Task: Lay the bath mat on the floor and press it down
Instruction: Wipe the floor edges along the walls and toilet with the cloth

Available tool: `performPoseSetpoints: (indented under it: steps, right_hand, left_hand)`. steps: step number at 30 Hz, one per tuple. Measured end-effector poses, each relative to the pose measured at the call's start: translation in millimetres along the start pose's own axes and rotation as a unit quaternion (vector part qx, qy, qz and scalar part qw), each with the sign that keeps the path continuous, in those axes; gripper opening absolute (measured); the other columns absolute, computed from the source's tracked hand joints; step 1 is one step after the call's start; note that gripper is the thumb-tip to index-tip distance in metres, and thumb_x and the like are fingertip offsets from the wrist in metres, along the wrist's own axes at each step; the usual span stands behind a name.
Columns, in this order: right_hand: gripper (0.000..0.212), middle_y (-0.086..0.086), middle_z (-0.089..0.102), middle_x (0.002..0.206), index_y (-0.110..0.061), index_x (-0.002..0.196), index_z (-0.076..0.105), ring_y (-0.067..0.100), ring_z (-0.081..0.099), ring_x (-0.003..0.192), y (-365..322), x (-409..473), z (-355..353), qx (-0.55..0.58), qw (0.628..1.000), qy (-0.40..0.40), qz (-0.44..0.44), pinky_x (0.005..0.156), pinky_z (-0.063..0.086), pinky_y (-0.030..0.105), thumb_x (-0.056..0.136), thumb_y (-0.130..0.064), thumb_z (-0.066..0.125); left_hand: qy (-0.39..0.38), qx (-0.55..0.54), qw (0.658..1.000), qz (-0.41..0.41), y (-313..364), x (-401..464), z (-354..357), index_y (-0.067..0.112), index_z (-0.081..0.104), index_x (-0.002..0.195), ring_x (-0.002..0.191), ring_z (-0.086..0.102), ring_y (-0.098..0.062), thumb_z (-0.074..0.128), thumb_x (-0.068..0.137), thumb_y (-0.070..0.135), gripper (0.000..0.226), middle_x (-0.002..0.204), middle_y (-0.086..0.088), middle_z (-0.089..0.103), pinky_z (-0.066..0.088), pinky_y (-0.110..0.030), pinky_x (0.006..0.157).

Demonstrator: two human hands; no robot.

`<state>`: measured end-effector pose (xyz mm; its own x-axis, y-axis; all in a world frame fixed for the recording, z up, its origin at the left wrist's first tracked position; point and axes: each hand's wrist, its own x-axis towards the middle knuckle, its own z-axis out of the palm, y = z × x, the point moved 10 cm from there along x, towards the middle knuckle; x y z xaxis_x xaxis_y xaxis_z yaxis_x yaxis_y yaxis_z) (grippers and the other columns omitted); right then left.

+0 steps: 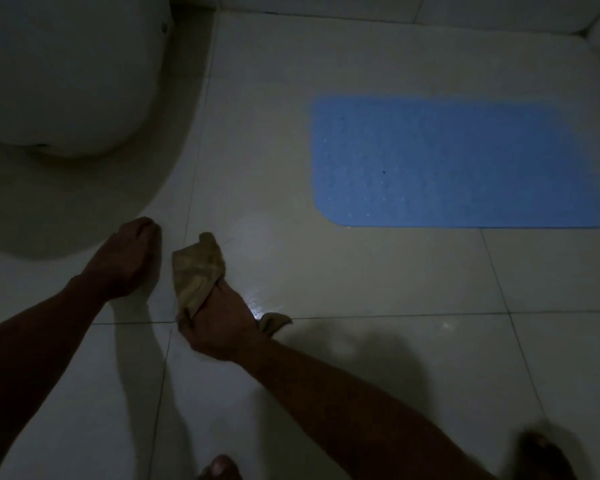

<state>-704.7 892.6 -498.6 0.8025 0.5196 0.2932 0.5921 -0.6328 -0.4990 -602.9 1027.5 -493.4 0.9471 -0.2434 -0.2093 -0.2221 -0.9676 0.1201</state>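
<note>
Dim light falls on a pale tiled floor [378, 271], glossy and crossed by dark grout lines, with a bright sheen just beyond the right hand. At the upper left stands a white toilet [66, 81], its rounded bowl casting a wide shadow over the tiles beneath it.

The right hand [219, 323] has its fingers [187, 323] curled tight around a crumpled tan cloth [198, 271]. One end of the cloth stands up out of the fist, pointing away from the person; a smaller tail [274, 322] pokes out on the wrist side of the fist. Whether the cloth touches the tiles cannot be told.

The left hand [125, 258] lies just to the left of the cloth, apart from it, knuckles up. Its fingers [146, 226] are bent downward and loosely together at the edge of the toilet's shadow, holding nothing; whether the tips rest on the floor is unclear.

The blue bath mat [458, 161] lies spread flat on the floor, well away from both sets of fingers, far out to the right and beyond them, close to the far wall. Its near left corner is rounded, and its surface shows small pale speckles. Neither hand touches it.

Along the bottom edge, two bare feet [219, 467] are dimly visible.
</note>
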Motion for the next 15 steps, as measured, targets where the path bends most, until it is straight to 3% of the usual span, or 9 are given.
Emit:
performPoseSetpoints:
  steps: [2,6,11,15]
  right_hand:
    - [0.068,0.027,0.035,0.151,0.009,0.145,0.035,0.039,0.027,0.144,11,-14,-4,0.012,1.0,-0.023,0.001,0.12,0.018,0.049,0.091,-0.022,0.062]
    - [0.071,0.02,0.027,0.157,0.001,0.15,0.029,0.029,0.016,0.148,48,-39,-29,-0.026,0.998,-0.062,0.007,0.124,0.002,0.035,0.095,-0.034,0.056]
    - [0.071,0.019,0.018,0.16,0.004,0.151,0.025,0.028,0.015,0.15,115,-67,-88,-0.059,0.996,-0.051,0.041,0.123,0.006,0.039,0.096,-0.033,0.051]
    - [0.074,0.014,0.01,0.163,-0.001,0.154,0.017,0.023,0.005,0.152,166,-96,-136,-0.074,0.993,-0.037,0.085,0.123,0.004,0.034,0.097,-0.036,0.049]
  left_hand:
    - [0.004,0.004,1.0,0.015,15,-1,-1,-0.011,0.038,0.139,0.127,0.039,-0.049,0.053,0.09,0.011,0.055,0.141,-0.033,0.038,0.035,-0.055,0.105]
    - [-0.009,0.007,0.999,0.036,56,0,5,-0.011,0.039,0.138,0.125,0.042,-0.05,0.049,0.09,0.021,0.059,0.141,-0.033,0.039,0.037,-0.054,0.103]
    - [-0.021,0.007,0.996,0.089,125,14,19,-0.012,0.042,0.135,0.124,0.043,-0.047,0.029,0.095,0.041,0.068,0.137,-0.034,0.043,0.036,-0.052,0.104]
    - [-0.02,0.013,0.993,0.119,182,26,26,-0.01,0.041,0.135,0.125,0.042,-0.045,0.029,0.095,0.044,0.068,0.137,-0.034,0.041,0.038,-0.052,0.102]
